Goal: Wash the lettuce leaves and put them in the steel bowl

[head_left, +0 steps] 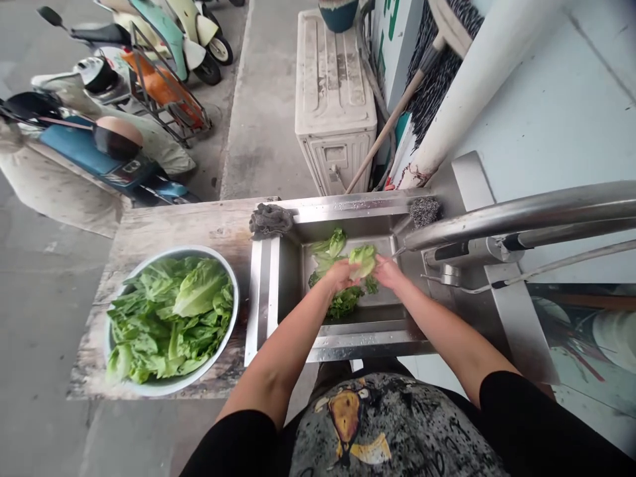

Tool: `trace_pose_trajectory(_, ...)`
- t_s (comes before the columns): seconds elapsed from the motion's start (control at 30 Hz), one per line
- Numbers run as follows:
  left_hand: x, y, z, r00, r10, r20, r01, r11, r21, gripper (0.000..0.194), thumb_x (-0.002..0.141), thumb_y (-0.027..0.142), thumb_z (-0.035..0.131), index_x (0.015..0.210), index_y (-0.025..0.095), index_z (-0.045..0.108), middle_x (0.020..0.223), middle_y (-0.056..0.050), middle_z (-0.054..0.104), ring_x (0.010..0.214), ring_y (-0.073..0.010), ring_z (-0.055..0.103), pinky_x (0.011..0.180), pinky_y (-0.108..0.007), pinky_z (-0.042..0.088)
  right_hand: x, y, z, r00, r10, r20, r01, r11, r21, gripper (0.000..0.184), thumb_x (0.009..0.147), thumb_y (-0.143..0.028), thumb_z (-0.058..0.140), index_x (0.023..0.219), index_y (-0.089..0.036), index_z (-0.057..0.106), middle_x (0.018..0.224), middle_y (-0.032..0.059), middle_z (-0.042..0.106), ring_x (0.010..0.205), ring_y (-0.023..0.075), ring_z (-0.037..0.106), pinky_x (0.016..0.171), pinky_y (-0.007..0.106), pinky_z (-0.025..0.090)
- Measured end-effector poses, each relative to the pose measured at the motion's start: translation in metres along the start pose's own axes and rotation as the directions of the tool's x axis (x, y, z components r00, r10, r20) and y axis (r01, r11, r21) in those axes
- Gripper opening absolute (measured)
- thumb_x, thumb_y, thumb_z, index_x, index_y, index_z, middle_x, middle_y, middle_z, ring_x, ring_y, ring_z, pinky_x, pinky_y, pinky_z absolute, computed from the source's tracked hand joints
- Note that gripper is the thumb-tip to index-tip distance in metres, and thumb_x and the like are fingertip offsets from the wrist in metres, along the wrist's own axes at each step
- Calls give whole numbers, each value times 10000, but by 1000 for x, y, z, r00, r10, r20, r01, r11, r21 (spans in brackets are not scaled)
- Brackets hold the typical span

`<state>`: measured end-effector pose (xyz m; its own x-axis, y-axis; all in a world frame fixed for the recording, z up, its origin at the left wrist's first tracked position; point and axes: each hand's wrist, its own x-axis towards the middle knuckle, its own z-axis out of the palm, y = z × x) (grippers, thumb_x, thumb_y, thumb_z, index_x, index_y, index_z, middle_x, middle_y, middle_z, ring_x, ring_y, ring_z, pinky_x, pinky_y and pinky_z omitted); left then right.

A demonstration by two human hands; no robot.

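Over the metal sink [382, 308], a pale green lettuce leaf [363, 260] is held between my two hands. My left hand [342, 275] grips its left side, with the fingers partly hidden by the leaf. At its right edge, my right hand [386, 271] closes on the same leaf, near the end of the faucet [501, 209]. More lettuce leaves [344, 303] lie on the sink floor, under and beside my left hand. A large bowl [235, 317] heaped with lettuce [171, 318] stands left of the sink.
The bowl rests on a worn wooden board [209, 222]. A dark rag [271, 220] lies on the sink's far left corner, a steel scrubber [424, 211] at its far right. Beyond stand an outdoor unit [338, 79], a broom handle [387, 132] and parked scooters [94, 146].
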<state>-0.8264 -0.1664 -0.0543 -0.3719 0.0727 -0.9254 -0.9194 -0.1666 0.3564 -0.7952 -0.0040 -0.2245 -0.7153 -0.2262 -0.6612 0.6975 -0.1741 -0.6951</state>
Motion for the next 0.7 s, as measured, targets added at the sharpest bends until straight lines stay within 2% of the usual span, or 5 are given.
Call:
trace_pose_trajectory(0.17,-5,33,19,996,77,52,-84,985,152,171,935,77,779,882,154,637,742,-11,676,607,-120,631,501,-200,411,-3,48,32,948,69,310,167,720,-673,896,576,-53,897,1442,-192,716,1637,163,561,1594,441,428,1338,584,330)
trace_pose_trajectory(0.27,-8,48,20,986,133,103,-151,969,195,272,810,117,913,884,167,656,724,9,663,611,-117,610,523,-201,409,4,56,61,820,227,525,462,279,-842,1122,702,26,770,1745,-221,440,1816,164,265,1703,398,220,1378,567,250)
trace_pose_trajectory(0.37,-12,63,14,976,193,99,-211,951,227,307,752,134,956,859,166,670,773,-1,689,671,-121,625,611,-214,477,24,51,82,820,204,534,540,32,-841,958,882,49,538,1778,-250,376,1828,128,240,1713,334,210,1371,558,272)
trace_pose_trajectory(0.57,-18,81,0,972,221,74,-232,948,217,325,746,158,972,917,147,695,845,-33,730,701,-135,655,610,-212,494,73,53,129,582,311,751,748,-567,-345,882,916,-48,595,1717,-392,463,1779,65,386,1665,344,341,1293,644,354)
trace_pose_trajectory(0.7,-21,81,-10,971,228,66,-236,956,177,335,744,166,975,953,141,715,895,-54,750,748,-156,688,611,-221,512,81,60,143,410,541,734,570,-780,257,882,918,-88,499,1718,-447,406,1777,20,399,1620,252,428,1200,549,474)
